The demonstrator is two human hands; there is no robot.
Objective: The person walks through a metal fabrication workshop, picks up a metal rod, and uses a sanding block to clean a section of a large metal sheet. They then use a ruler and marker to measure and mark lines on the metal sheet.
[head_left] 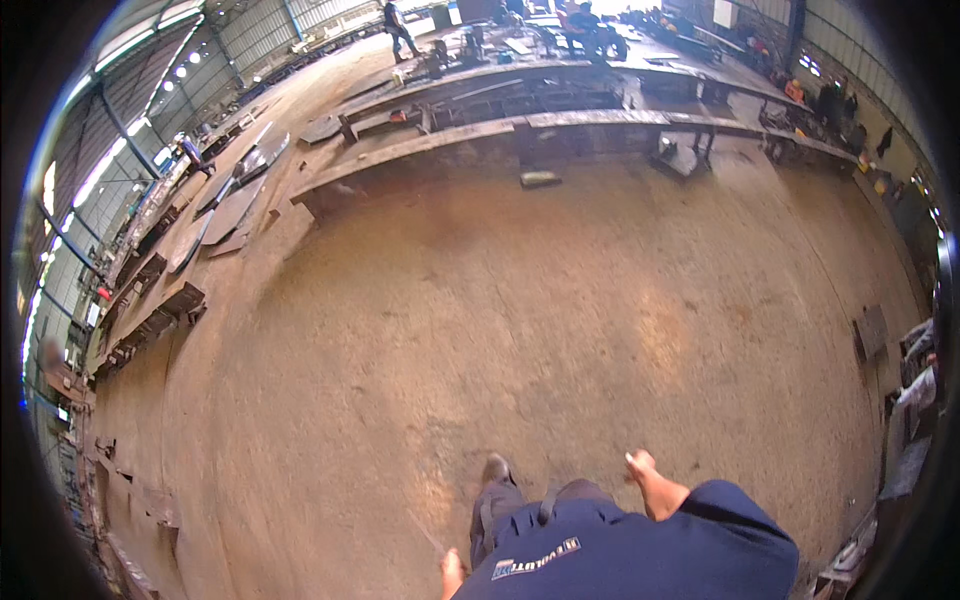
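My left hand (453, 572) is low in the view beside my left leg, partly cut off by the lower edge. Its fingers appear closed around a thin, pale rod (427, 533) that slants forward and to the left. To the right of my body, my right hand (646, 468) hangs over the floor with its fingers curled. A tiny white tip (629, 457) shows at its front; whether that is a held object or part of a finger is unclear. Between the hands are my dark blue shirt (630, 555), grey trousers and one shoe (496, 467).
A long, low steel beam (440, 146) crosses ahead, with a small cylinder (540, 179) on the floor before it. Metal plates (232, 212) and beams (150, 320) lie at left. A dark plate (871, 332) is at right. Several people are far ahead, one walking (397, 30).
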